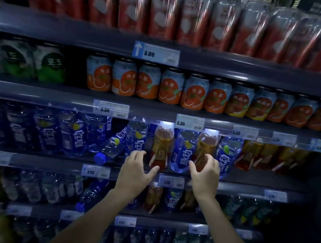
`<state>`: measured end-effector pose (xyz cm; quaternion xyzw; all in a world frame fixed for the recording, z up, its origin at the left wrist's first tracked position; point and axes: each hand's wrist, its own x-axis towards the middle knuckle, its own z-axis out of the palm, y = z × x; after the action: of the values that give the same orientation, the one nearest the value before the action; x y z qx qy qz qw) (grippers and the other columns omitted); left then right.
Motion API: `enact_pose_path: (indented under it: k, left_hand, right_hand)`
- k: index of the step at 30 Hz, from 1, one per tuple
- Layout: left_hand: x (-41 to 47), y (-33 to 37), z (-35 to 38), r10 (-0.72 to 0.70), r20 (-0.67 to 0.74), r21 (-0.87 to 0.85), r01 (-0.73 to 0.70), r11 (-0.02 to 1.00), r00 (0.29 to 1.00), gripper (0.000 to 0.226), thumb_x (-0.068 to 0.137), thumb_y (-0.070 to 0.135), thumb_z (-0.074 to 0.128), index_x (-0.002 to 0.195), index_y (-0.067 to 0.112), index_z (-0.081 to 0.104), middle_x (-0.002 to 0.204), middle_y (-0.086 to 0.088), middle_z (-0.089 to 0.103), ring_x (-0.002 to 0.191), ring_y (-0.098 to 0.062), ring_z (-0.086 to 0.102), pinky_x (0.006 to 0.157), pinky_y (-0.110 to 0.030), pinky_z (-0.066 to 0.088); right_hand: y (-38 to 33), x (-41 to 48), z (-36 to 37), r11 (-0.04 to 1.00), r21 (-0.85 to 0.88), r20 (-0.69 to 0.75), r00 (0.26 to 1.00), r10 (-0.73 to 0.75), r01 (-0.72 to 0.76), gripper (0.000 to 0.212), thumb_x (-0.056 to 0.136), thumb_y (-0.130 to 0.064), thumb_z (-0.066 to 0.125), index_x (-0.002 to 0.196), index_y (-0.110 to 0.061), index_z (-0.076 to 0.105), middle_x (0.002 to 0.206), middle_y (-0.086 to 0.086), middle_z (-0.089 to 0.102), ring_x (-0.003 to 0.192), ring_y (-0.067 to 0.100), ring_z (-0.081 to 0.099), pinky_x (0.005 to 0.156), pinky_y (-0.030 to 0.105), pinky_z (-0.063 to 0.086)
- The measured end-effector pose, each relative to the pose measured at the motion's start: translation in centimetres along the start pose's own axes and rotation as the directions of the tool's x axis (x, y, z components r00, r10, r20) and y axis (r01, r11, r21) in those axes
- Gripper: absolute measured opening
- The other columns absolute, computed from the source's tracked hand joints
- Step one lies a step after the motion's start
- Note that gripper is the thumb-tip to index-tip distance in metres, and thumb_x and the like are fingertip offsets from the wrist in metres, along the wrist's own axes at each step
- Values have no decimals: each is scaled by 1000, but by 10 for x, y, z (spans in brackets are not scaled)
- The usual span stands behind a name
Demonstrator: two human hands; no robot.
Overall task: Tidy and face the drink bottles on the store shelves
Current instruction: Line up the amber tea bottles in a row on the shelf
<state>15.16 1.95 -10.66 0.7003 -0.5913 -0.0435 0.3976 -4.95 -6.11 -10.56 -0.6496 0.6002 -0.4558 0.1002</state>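
Note:
On the third shelf stand blue drink bottles mixed with two amber tea bottles. My left hand hovers with spread, slightly bent fingers just in front of the left amber bottle, holding nothing. My right hand has its fingers curved around the lower part of the right amber bottle, which stands between two blue bottles; whether the fingers touch it I cannot tell. One blue bottle lies tipped over to the left, cap toward the shelf edge.
Orange cans and green cans fill the shelf above, tall red cans the top one. More amber bottles stand at the right. Price tags line the shelf rails. Lower shelves hold more bottles, one tipped.

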Motion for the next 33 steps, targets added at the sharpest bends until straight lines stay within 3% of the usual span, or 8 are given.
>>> enact_pose_path:
  k: [6, 15, 20, 26, 33]
  left_hand:
    - [14, 24, 27, -101, -44, -65, 98, 993, 994, 83, 82, 53, 65, 141, 6, 33, 136, -10, 43, 126, -22, 40, 101, -28, 36]
    - [34, 44, 58, -282, -169, -85, 271, 959, 944, 87, 79, 49, 71, 141, 5, 29, 137, -11, 43, 124, -25, 44, 91, -32, 43]
    - [41, 45, 64, -318, -210, -87, 306, 948, 925, 84, 77, 45, 74, 138, 6, 32, 134, -10, 45, 119, -27, 49, 87, -35, 47]
    - [45, 45, 68, -349, -223, -131, 327, 936, 910, 86, 74, 42, 78, 136, 8, 31, 135, -10, 44, 117, -28, 52, 88, -38, 49]
    - [49, 45, 71, -382, -246, -181, 345, 921, 891, 77, 72, 38, 80, 127, 8, 36, 126, -9, 48, 110, -28, 56, 85, -38, 52]
  right_hand:
    - [14, 23, 4, 993, -9, -38, 993, 114, -115, 67, 84, -36, 71, 135, -4, 42, 130, 15, 49, 119, 29, 47, 88, 35, 43]
    - [21, 31, 24, 981, 106, -76, 982, 171, -162, 75, 78, -32, 77, 135, -5, 37, 132, 15, 46, 119, 32, 50, 90, 39, 46]
    - [19, 32, 33, 973, 154, -113, 976, 187, -169, 75, 76, -31, 79, 132, -5, 37, 131, 16, 47, 120, 32, 48, 90, 38, 45]
    - [23, 34, 34, 978, 152, -102, 982, 161, -145, 74, 77, -31, 78, 133, -6, 36, 129, 15, 47, 117, 31, 50, 81, 29, 40]
    - [24, 33, 35, 965, 192, -70, 979, 193, -177, 75, 78, -35, 77, 134, -10, 34, 130, 13, 48, 112, 30, 55, 76, 35, 47]
